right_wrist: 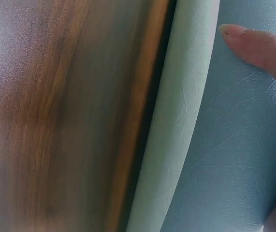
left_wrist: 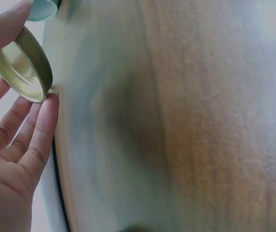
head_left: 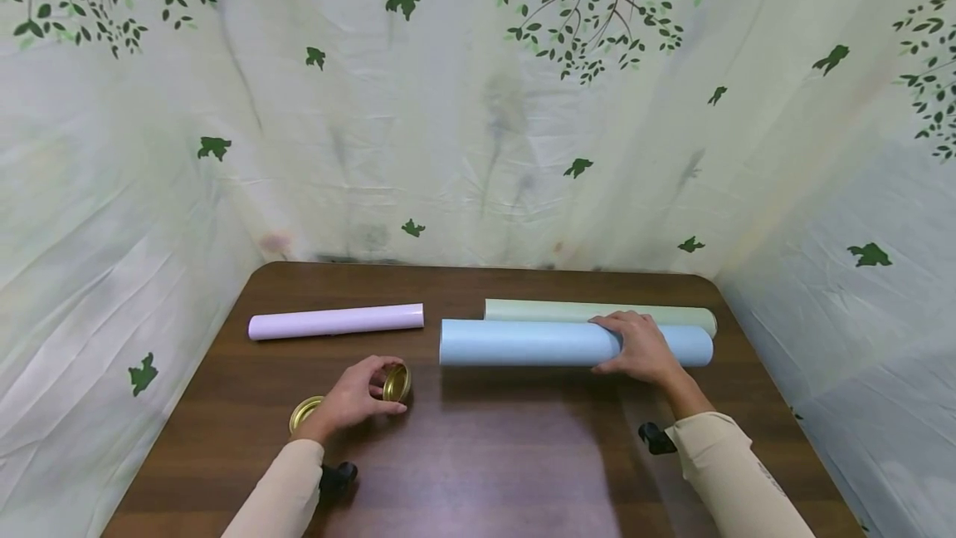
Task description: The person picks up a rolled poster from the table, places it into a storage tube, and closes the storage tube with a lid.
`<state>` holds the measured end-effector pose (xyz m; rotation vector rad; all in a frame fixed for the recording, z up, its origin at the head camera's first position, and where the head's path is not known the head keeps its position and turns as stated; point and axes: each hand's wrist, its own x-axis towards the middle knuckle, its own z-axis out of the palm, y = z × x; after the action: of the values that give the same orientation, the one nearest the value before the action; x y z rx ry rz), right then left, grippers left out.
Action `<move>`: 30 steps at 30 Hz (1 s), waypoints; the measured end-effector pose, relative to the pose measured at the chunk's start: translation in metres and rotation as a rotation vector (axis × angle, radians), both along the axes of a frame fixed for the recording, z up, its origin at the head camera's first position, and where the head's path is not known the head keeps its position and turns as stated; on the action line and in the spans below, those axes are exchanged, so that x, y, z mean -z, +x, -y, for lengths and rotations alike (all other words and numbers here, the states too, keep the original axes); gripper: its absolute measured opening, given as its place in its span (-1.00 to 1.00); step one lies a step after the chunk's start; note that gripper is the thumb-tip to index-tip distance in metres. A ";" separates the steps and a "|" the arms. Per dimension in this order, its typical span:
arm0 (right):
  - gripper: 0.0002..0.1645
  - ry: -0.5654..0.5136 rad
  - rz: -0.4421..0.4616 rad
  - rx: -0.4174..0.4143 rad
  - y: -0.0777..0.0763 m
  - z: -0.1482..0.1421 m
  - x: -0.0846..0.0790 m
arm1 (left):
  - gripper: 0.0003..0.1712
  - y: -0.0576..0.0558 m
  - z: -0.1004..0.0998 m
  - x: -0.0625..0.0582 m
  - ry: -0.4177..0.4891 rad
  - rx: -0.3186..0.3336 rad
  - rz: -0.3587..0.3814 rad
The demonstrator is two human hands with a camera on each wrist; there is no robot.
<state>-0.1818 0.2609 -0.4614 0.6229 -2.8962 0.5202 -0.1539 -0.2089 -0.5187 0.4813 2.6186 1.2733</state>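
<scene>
Between its thumb and fingers, my left hand (head_left: 358, 397) pinches a round gold-coloured lid-like piece (head_left: 397, 383), tilted on edge above the table. The left wrist view shows its shiny inside and darker rim. A second gold-coloured round piece (head_left: 304, 412) sits by the left wrist, partly hidden by the hand. On the right, my right hand (head_left: 641, 349) grips a light blue roll (head_left: 523, 343) from above, thumb on the near side. Just behind it lies a pale green roll (head_left: 556, 310), partly covered by the blue one. A lilac roll (head_left: 336, 321) lies at the back left.
The brown wooden table (head_left: 515, 455) has rounded back corners. A whitish leaf-printed cloth (head_left: 463, 148) hangs behind it and down both sides. Dark wrist-camera mounts (head_left: 657, 438) protrude beneath both wrists.
</scene>
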 end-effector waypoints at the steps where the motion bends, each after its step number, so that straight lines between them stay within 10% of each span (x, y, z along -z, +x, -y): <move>1: -0.09 -0.003 0.001 0.000 0.000 0.000 0.000 | -0.20 -0.001 -0.001 0.000 0.009 -0.003 -0.012; 30: -0.08 -0.006 0.001 -0.002 -0.003 0.000 0.002 | -0.22 -0.011 -0.013 -0.020 0.204 -0.093 -0.032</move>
<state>-0.1849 0.2609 -0.4632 0.6255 -2.8941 0.5301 -0.1647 -0.1955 -0.4984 0.4178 2.5766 1.5852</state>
